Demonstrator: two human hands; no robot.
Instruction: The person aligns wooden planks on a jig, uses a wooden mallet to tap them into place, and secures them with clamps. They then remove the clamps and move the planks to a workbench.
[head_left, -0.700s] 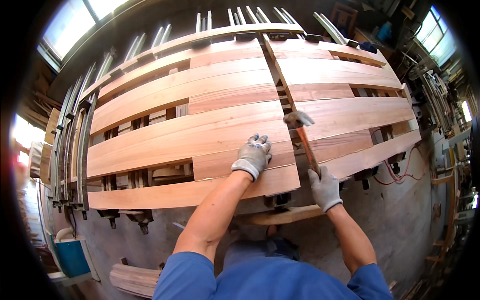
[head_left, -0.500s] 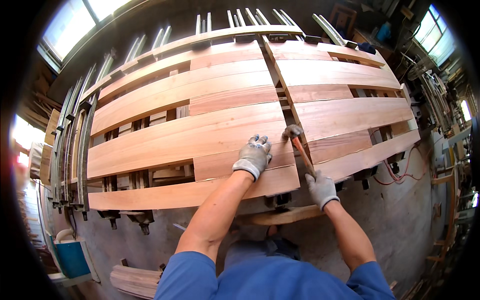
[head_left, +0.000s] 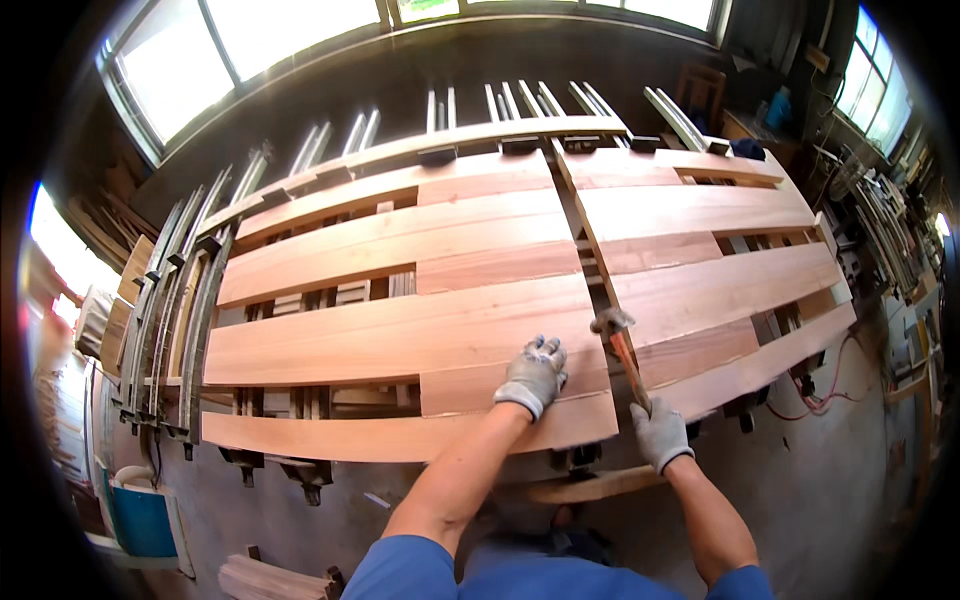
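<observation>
Two glued-up wooden panels lie side by side, the left panel [head_left: 330, 335] wider than the right panel [head_left: 735, 290], both with long rectangular gaps between their boards. My left hand [head_left: 535, 378], in a grey work glove, rests on the left panel near its right end, palm down with fingers extended. My right hand [head_left: 661, 436], gloved too, is wrapped around the lower handle of a hammer [head_left: 627, 358]. The hammer's metal head is up at the narrow slot separating the panels, by the right panel's edge. Whether it touches the wood I cannot tell.
Metal bar clamps [head_left: 185, 320] stand at the left, and more bars poke out past the far long strip [head_left: 440, 140]. Below the near edge hang dark clamp ends [head_left: 305, 475]. A red hose [head_left: 825, 400] lies on the floor at right; stacked boards [head_left: 270, 578] sit lower left.
The view has tilted upward, so the panels sit lower in the picture and more window shows. Both hands and the hammer keep nearly the same places relative to the panels.
</observation>
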